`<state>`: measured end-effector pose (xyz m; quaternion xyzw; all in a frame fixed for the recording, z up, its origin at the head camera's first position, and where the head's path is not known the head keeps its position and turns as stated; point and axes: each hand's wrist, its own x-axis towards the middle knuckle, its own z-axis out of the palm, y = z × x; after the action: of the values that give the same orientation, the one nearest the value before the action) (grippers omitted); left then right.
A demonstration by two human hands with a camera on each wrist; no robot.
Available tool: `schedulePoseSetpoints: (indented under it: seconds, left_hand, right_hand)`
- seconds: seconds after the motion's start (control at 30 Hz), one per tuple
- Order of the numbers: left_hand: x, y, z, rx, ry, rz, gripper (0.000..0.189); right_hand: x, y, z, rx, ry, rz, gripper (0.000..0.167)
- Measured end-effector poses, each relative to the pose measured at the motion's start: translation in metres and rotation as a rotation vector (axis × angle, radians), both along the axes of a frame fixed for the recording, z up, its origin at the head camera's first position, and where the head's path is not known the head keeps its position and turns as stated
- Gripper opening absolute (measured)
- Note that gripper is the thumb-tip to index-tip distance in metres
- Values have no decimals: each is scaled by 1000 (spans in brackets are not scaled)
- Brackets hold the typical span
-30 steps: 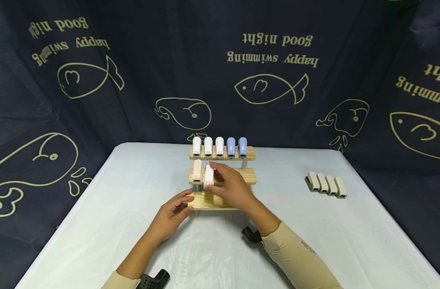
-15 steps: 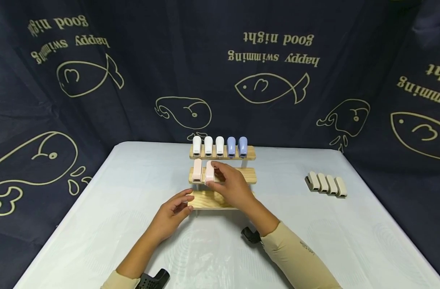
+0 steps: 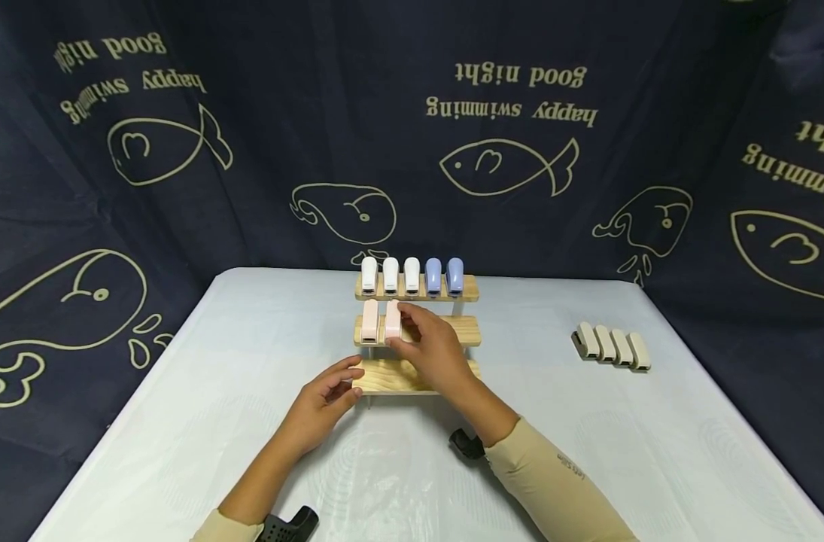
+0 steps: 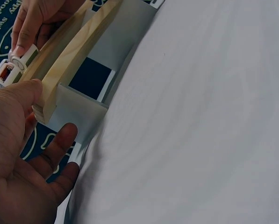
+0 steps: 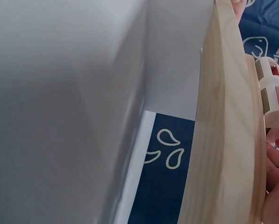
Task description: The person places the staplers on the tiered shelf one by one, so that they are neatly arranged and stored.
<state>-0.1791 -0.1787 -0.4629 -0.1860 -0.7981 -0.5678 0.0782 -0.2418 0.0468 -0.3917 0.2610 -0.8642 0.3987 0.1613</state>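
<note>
My right hand [image 3: 439,350] pinches a pale pink mini stapler [image 3: 393,322] standing on the middle step of a wooden three-step display shelf [image 3: 393,375]. Thumb and fingers lie at its right side. Just left of it stands another pink mini stapler [image 3: 369,322], apart by a narrow gap. My left hand [image 3: 322,404] holds the left end of the lowest step; in the left wrist view its thumb presses the wooden board [image 4: 67,65] while two fingers stay loose below. In the right wrist view the held stapler's white base [image 5: 273,102] shows at the right edge, partly covered by fingers.
On the top step stand three white mini staplers [image 3: 390,275] and two blue ones [image 3: 455,276]. Several cream mini staplers [image 3: 615,346] lie in a row at the right of the white-covered table [image 3: 202,421]. A dark printed curtain [image 3: 357,113] hangs behind.
The right hand has set the pink stapler back and down onto the middle step, level with its neighbour, and still holds it. The left hand has stayed at the shelf's left end.
</note>
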Motion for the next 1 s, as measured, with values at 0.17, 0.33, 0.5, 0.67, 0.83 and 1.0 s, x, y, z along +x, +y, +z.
schedulePoseSetpoints:
  seconds: [0.17,0.33,0.5,0.67,0.83,1.0]
  left_hand:
    - [0,1,-1,-7,4,5,29]
    - [0,1,0,-7,1,2,30]
    - [0,1,1,-5,6,0,30]
    - [1,1,2,4,8,-1,30]
    - [1,1,2,0,0,0,31]
    - [1,1,1,-3,-1,2,30]
  right_hand:
    - [0,-1,-1,-13,7,-2,56]
    - [-1,-1,-2,-17,16,-1,55]
    - [-1,0,-2,-35,18,10,53]
    - [-1,1,0,-35,7,26,52]
    - [3,9,2,-46,-30,44,52]
    - [7,25,3,-63,-64,69,52]
